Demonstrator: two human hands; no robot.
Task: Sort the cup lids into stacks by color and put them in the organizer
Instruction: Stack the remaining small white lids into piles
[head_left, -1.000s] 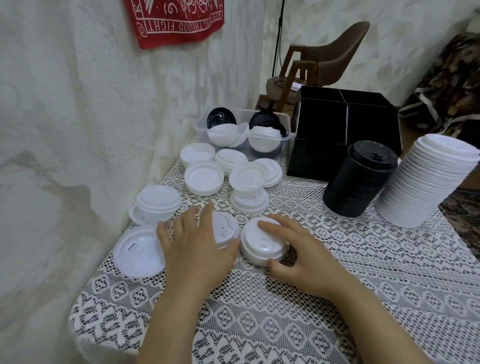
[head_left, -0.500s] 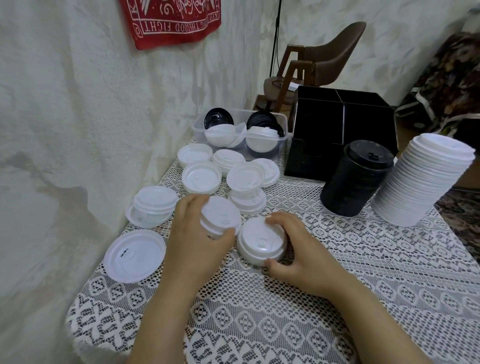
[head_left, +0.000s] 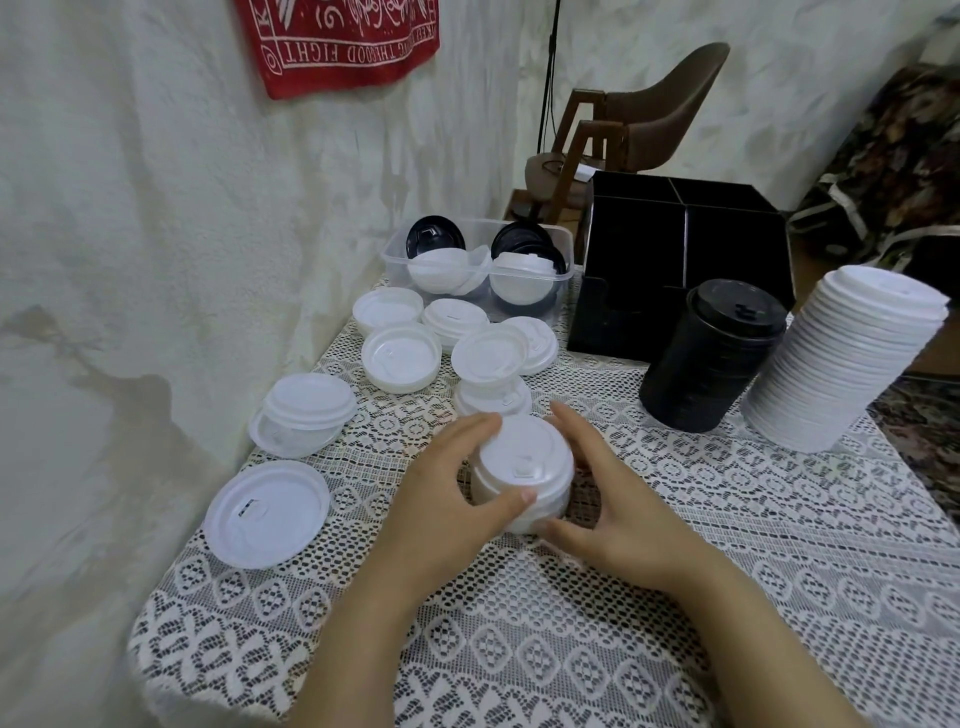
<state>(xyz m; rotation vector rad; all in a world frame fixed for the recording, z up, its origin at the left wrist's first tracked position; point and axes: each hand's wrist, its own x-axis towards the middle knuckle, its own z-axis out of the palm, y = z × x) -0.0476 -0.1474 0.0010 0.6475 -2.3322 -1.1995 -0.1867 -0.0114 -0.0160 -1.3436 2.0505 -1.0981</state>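
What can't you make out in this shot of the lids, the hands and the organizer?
1. Head view: the lid count in the small white stack; the left hand and right hand wrap its sides.
2. Head view: the organizer compartment floors, hidden by its own front walls.
3. Head view: the lower lids in the clear bin, buried under upper lids.
4. Head view: the red cloth, cut off by the top edge.

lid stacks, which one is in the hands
The short white stack at front centre; the tall black stack and tall white stack stand untouched at right.
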